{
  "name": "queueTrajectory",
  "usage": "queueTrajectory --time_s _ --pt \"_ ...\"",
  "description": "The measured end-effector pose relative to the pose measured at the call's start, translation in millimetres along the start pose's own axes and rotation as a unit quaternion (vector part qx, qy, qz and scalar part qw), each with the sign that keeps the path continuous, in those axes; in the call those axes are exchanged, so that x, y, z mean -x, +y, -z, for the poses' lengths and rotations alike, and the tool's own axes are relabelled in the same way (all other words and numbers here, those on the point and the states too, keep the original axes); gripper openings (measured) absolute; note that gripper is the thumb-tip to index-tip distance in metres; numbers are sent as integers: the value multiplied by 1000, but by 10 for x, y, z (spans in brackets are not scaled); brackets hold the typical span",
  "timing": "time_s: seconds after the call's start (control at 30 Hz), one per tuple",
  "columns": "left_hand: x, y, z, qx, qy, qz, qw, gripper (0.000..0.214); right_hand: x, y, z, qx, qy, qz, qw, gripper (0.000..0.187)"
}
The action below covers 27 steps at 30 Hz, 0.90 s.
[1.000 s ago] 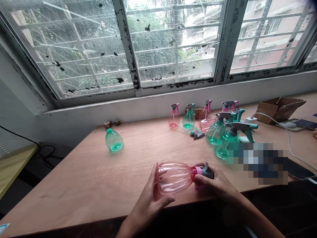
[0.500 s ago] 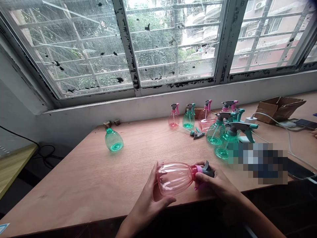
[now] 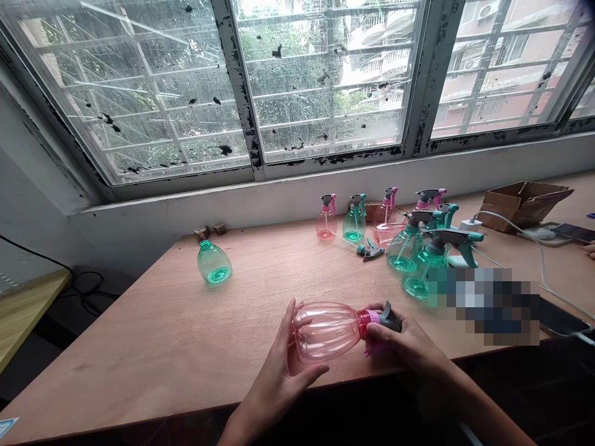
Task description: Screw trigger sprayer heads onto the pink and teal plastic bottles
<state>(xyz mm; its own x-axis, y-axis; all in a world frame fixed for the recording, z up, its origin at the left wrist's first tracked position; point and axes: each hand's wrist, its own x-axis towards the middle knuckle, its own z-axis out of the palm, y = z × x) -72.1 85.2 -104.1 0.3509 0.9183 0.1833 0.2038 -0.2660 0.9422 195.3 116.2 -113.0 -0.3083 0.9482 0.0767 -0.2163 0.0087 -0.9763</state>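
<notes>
A clear pink spray bottle [image 3: 328, 332] lies on its side in the air over the table's front edge, its base toward the left. Around that base curves my left hand [image 3: 286, 362], holding it loosely; some fingers show behind the clear wall, and the thumb is stretched out below. My right hand [image 3: 395, 337] is closed on the pink collar and grey spray head [image 3: 390, 319] at the other end. Farther left on the table stands a green bottle [image 3: 214, 263] without a spray head. A loose grey and green spray head [image 3: 370, 249] lies beyond the pink bottle.
Several pink and green spray bottles [image 3: 406, 244] stand at the back right. Beyond them are a cardboard box [image 3: 523, 204], a white charger with its cable [image 3: 470, 225] and phones [image 3: 564, 316]. A blurred patch hides part of the right side. Windows run behind the table [image 3: 153, 347].
The pink bottle has turned slightly about its length and tipped up a little at the base. My left fingers have shifted on it; my right hand keeps its grip at the collar.
</notes>
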Motion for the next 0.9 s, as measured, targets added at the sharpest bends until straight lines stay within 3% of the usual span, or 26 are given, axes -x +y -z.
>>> queueTrajectory --time_s 0.23,0.5,0.67,0.9 --pt "21 14 -2 36 -7 10 999 107 -2 39 19 15 -7 0 1000 38" --pt "2 -36 0 21 5 -15 1000 94 -7 61 32 0 -7 6 1000 35" --pt "16 14 -4 53 4 18 998 110 -11 83 43 6 -7 6 1000 36" --pt "4 -11 -7 48 -2 0 999 97 -1 12 3 6 0 3 1000 36"
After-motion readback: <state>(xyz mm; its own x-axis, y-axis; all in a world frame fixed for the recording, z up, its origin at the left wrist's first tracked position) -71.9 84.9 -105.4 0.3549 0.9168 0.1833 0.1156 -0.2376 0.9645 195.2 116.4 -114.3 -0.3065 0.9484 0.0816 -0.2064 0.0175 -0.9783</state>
